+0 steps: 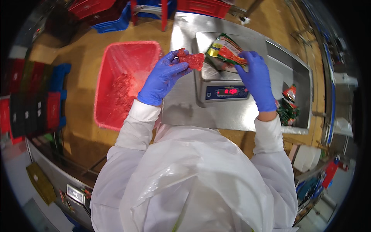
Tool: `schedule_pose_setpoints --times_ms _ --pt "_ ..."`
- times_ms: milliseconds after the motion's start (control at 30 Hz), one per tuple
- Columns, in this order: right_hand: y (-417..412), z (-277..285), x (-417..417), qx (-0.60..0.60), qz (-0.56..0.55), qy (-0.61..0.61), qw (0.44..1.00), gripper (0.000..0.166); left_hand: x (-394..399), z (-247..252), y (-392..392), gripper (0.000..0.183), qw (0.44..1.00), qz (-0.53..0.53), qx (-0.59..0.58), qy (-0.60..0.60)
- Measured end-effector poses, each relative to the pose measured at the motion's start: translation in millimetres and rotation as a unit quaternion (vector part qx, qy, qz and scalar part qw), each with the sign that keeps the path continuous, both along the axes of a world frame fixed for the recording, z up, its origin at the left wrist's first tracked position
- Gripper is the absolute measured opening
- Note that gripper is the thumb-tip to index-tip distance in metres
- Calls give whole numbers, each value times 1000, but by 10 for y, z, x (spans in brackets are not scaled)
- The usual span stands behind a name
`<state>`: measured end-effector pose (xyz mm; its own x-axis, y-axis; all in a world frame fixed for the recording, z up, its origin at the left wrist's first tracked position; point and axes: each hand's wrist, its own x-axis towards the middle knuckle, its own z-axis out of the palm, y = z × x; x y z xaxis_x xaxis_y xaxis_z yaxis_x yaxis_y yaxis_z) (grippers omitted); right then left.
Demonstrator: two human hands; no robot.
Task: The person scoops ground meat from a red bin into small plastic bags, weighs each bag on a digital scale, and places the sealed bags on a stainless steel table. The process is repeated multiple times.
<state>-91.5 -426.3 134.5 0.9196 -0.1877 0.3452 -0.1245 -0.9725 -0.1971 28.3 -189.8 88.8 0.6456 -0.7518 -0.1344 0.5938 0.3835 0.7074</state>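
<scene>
In blue gloves, both my hands are over a steel table (185, 116). My left hand (166, 75) grips a flat piece of red minced meat (192, 60) between thumb and fingers, just left of a digital scale (200, 95) with a lit red display. On the scale's steel plate lies a printed plastic pouch (224, 49), green, yellow and red, bearing writing. My right hand (255, 71) holds the pouch's near right edge, its thumb at the near side. The pouch's opening and contents are hidden.
Left of the table stands a red tub (108, 90) holding loose red mince (123, 90). At right, a steel trough (303, 107) contains several crumpled packets (288, 111). Red crates (203, 8) and a blue crate (114, 24) stand beyond. Stacked crates (32, 113) are far left.
</scene>
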Motion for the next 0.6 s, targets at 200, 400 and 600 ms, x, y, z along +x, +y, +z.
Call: schedule_pose_setpoints --times_ms 200,400,600 --pt "-51 -66 -2 87 13 -6 996 27 157 -183 754 31 974 201 92 -45" --pt "165 -54 189 135 11 -7 991 22 520 -1076 1978 28 817 317 442 -192" --pt "289 -94 319 155 -63 34 985 20 425 -2381 2437 28 583 38 693 -421"
